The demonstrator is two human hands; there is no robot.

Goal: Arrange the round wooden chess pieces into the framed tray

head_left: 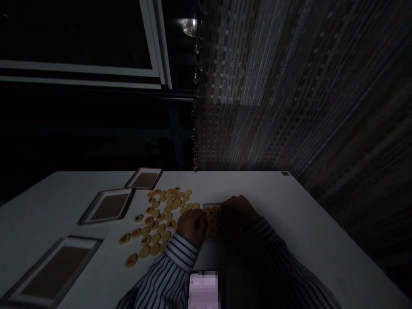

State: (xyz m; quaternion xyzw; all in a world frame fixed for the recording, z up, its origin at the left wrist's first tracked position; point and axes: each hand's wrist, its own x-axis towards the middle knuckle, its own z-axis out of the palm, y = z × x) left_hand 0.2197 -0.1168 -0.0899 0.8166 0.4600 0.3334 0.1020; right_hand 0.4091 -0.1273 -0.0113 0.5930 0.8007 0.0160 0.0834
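My left hand (192, 225) rests curled on the white table (305, 223), its fingers at the left edge of a small tray (213, 219) packed with round yellow game pieces. My right hand (240, 208) lies curled at the right side of the same tray, in deep shadow. Whether either hand holds a piece is not visible. Several loose yellow discs (161, 221) with red or black marks lie spread to the left of my left hand. Both arms wear striped sleeves.
Three shallow brown trays with pale rims lie along the table's left side: near (51, 270), middle (107, 206), far (143, 178). A lit phone screen (203, 289) sits by the near edge. A patterned curtain (289, 86) hangs behind; the room is dark.
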